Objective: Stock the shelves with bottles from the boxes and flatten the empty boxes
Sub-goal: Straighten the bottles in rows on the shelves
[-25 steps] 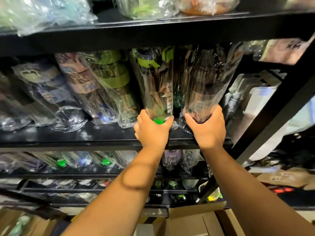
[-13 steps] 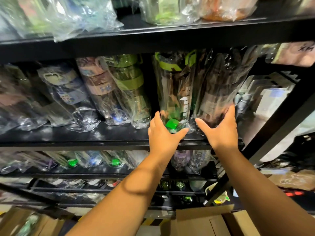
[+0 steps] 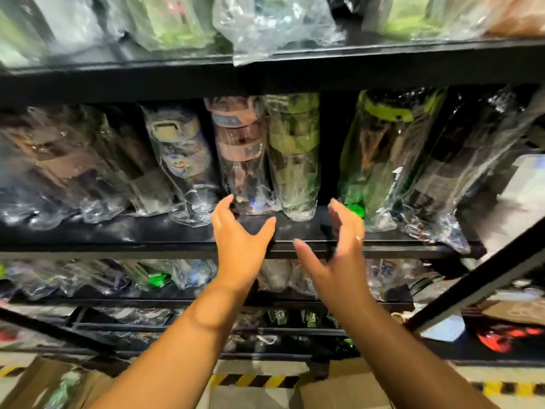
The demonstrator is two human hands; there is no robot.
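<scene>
Olive bottle (image 3: 295, 172) stands just beyond, between left hand (image 3: 239, 239) and right hand (image 3: 339, 255).

Blurred: right hand (image 3: 339, 252). Print on wrapped bottles (image 3: 241, 154) obscured by glare. Cropped by upper edge: top-shelf bags (image 3: 265, 25); by lower edge: boxes (image 3: 333, 391).

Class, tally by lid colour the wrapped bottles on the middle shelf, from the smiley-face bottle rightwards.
Beige-lid bottle: 1
Pink-lid bottle: 1
Green-lid bottles: 2
Dark bottle, lid colour unclear: 1
Total: 5
</scene>
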